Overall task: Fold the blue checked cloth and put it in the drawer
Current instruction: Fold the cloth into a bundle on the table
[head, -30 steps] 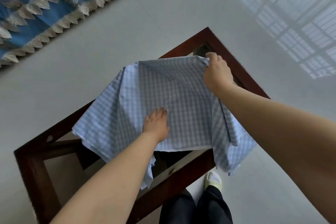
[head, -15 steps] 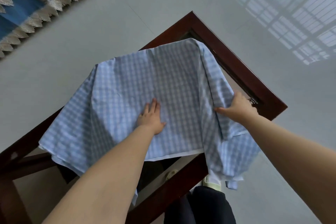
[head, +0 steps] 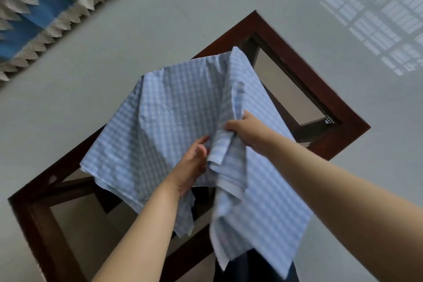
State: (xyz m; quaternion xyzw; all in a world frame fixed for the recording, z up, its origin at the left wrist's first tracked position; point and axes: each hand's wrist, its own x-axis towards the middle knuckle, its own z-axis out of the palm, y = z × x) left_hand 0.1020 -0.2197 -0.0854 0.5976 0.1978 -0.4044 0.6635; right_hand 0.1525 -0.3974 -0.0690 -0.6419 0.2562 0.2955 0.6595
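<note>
A dark wooden table [head: 304,80] with a glass top stands on a pale glossy floor [head: 160,18]; a blue rug [head: 41,2] with toothed trim lies beyond. The cloth [head: 164,126] drapes over the table, its length running from the far corner down past the near edge. The right hand [head: 246,129] clamps a gathered fold. The left hand [head: 194,165] seems to grip fabric beside it, fingers partly hidden.
</note>
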